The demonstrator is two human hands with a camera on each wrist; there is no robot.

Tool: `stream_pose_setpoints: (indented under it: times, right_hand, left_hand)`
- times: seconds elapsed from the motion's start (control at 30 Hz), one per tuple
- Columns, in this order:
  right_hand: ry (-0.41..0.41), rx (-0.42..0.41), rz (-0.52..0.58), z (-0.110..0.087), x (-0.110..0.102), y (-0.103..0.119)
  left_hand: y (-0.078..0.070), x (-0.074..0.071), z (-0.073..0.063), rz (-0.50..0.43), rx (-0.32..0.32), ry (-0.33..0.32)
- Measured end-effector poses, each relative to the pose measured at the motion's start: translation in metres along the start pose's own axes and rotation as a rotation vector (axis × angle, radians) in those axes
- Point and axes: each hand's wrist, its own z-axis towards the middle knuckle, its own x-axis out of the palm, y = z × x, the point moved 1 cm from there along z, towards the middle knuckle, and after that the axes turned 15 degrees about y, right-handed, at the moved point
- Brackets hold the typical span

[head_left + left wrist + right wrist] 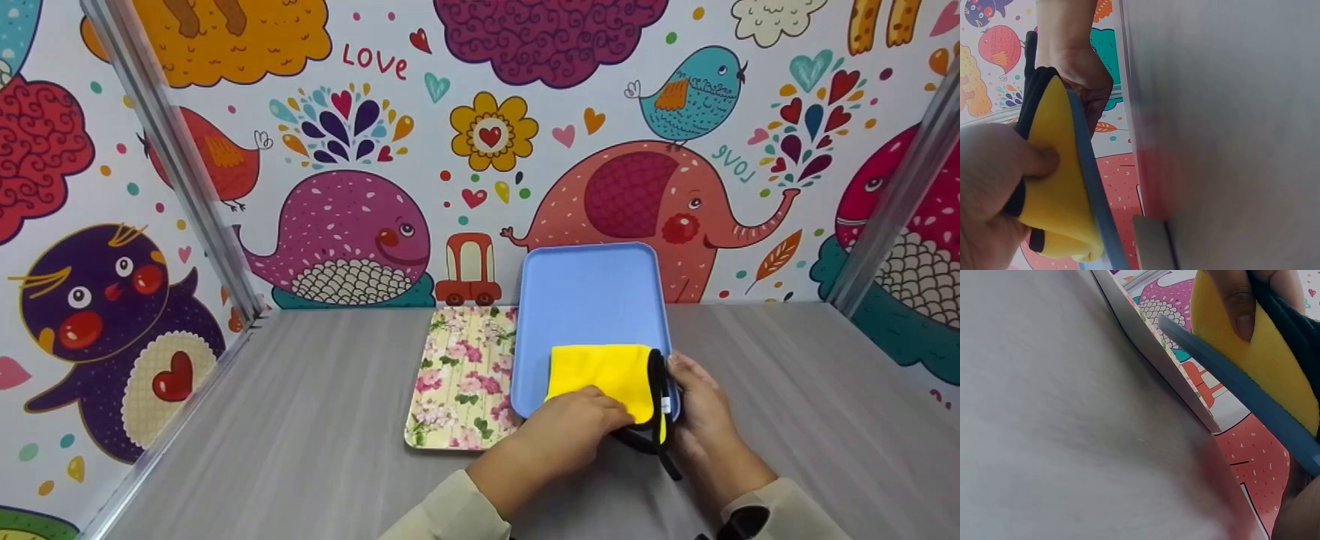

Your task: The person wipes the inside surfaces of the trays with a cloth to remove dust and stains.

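A blue tray (592, 300) is held up at a tilt above the table in the head view. My right hand (703, 405) grips its right edge, fingers partly hidden behind it. Against the tray's lower face lies a folded yellow cloth (600, 367) with black edging and a small white label. My left hand (574, 420) holds this cloth; the left wrist view shows the thumb (1041, 160) pressing into its folds. Seen from the right wrist, the cloth (1275, 371) sits against the tray's thin side (1241, 388).
A floral-patterned tray (465, 382) lies on the grey table (322, 405), left of the blue one and partly behind it. The wall (480, 202) with cartoon animals stands at the back, with metal posts (176, 150) at the corners.
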Motion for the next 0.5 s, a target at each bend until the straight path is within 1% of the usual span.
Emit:
stream_pose_setpoints:
  times: [0.3, 0.5]
  right_hand:
    - [-0.012, -0.021, -0.033, 0.001, -0.0018, 0.0004]
    - [-0.039, -0.037, -0.103, 0.0037, -0.0057, 0.0022]
  left_hand:
    - [0.0002, -0.0011, -0.0004, -0.012, -0.027, 0.022]
    - [0.0003, -0.0023, -0.0015, -0.025, -0.042, 0.035]
